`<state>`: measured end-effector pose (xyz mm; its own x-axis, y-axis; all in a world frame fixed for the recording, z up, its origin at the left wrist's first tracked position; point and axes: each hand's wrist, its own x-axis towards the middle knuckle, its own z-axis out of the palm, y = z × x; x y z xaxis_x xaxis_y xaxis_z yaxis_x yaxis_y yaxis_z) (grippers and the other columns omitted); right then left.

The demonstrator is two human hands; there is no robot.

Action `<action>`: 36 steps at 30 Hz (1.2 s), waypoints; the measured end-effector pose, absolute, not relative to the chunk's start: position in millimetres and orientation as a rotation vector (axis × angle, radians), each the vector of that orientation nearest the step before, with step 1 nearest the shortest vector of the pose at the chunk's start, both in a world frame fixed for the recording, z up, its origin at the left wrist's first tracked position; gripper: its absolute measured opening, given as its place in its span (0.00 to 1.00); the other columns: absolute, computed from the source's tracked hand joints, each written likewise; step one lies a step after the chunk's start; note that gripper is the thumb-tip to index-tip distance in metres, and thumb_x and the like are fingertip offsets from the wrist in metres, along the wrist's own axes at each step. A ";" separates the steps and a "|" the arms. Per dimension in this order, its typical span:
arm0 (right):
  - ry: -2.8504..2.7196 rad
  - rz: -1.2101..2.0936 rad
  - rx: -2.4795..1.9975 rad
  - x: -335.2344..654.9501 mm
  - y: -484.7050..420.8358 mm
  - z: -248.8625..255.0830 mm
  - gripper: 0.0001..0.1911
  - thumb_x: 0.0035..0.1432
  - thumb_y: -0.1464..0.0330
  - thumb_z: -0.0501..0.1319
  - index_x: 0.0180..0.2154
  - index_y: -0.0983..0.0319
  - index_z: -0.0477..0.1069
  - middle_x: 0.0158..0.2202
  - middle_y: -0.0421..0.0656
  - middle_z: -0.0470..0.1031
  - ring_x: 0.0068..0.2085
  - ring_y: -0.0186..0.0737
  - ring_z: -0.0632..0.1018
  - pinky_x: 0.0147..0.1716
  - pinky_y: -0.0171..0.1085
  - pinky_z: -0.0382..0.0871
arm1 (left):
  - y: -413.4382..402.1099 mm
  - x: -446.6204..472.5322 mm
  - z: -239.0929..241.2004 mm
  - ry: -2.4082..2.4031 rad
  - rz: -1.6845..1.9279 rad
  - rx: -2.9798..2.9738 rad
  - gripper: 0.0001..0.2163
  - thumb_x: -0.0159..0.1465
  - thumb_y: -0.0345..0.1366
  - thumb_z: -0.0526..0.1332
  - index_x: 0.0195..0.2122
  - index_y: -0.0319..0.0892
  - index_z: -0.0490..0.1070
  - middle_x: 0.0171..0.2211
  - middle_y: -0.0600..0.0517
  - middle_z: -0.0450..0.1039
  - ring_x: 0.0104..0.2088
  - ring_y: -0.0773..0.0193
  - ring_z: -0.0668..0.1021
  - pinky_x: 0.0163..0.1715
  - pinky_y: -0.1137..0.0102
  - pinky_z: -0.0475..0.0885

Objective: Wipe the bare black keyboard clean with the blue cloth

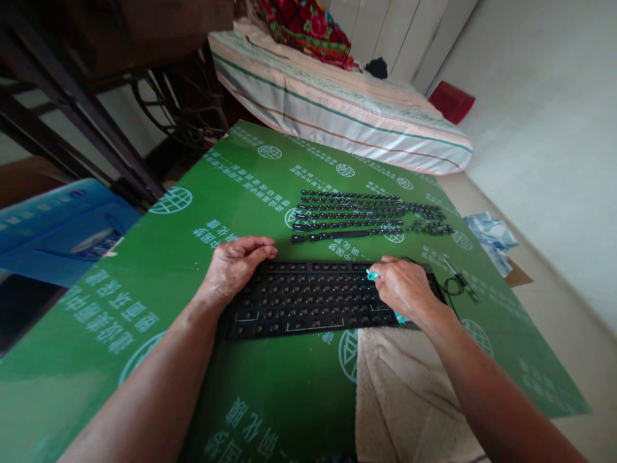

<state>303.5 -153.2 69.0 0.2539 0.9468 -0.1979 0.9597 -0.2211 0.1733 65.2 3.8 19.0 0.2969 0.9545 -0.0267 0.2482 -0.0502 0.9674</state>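
Note:
A black keyboard (313, 299) without its keycaps lies on the green table, its switches exposed. My left hand (236, 267) rests over its upper left corner, fingers curled and pressed together with the thumb. Whatever those fingers hold, if anything, is hidden. Over the right part of the keyboard, my right hand (402, 283) is closed around a slim turquoise tool (373, 274). One end shows at the fingertips and more turquoise below the palm; its middle is covered, so I cannot tell its kind. Beyond the keyboard, black keycaps (349, 215) lie in several rows.
A beige towel (409, 392) hangs over the near table edge. A black cable (453, 286) and a thin metal tool (460, 276) lie right of the keyboard on the green table (289, 386). A bed (347, 122) stands beyond; a blue box (72, 231) is at left.

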 end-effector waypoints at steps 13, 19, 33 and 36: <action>1.746 -0.148 2.229 303.2 -153.6 75.0 0.13 0.57 0.73 0.52 0.34 0.58 0.76 0.37 0.43 0.77 0.40 0.41 0.78 0.36 0.35 0.64 | 3.7 65.8 17.9 1.137 0.863 1.501 0.11 0.48 0.42 0.65 0.32 0.44 0.77 0.28 0.53 0.79 0.31 0.63 0.79 0.37 0.71 0.73; 1.702 -0.193 2.242 302.4 -152.8 78.2 0.14 0.56 0.72 0.52 0.35 0.59 0.77 0.39 0.46 0.78 0.42 0.43 0.78 0.39 0.37 0.65 | 3.8 66.1 17.9 1.145 0.855 1.521 0.12 0.48 0.42 0.65 0.32 0.44 0.76 0.28 0.53 0.79 0.32 0.62 0.79 0.38 0.70 0.73; 1.822 -0.136 2.216 286.2 -149.6 74.4 0.13 0.55 0.73 0.52 0.33 0.59 0.75 0.37 0.45 0.78 0.39 0.42 0.78 0.36 0.36 0.64 | 5.6 65.2 15.3 1.138 0.862 1.532 0.11 0.49 0.42 0.65 0.32 0.45 0.77 0.27 0.54 0.79 0.31 0.65 0.79 0.37 0.73 0.72; 1.819 -0.146 2.267 287.6 -148.1 75.5 0.14 0.57 0.71 0.51 0.34 0.58 0.76 0.38 0.44 0.78 0.40 0.41 0.77 0.36 0.36 0.64 | 4.6 66.2 16.3 1.142 0.864 1.507 0.11 0.48 0.42 0.65 0.32 0.45 0.77 0.27 0.54 0.79 0.31 0.64 0.79 0.37 0.72 0.72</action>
<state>287.6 -148.1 75.5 0.2242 0.9493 -0.2204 0.9723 -0.2024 0.1172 66.2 4.6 16.3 0.2950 0.9550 -0.0320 0.2286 -0.0381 0.9728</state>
